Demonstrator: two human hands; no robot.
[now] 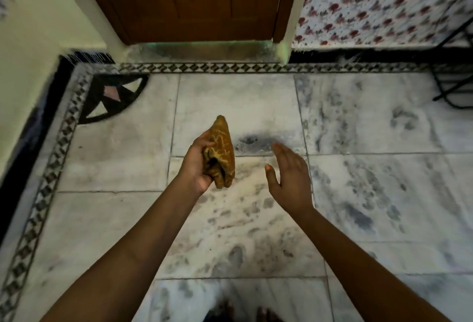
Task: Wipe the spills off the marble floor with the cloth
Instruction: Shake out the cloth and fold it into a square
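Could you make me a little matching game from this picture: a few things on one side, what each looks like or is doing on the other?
Things:
1. cloth
2. right hand
3. wooden door
4. floral fabric

States:
A. shut, at the top of the view
B. open, holding nothing
C. bunched up in the left hand
D. hanging at the upper right

Pairs: 1-C, 2-B, 3-A, 4-D
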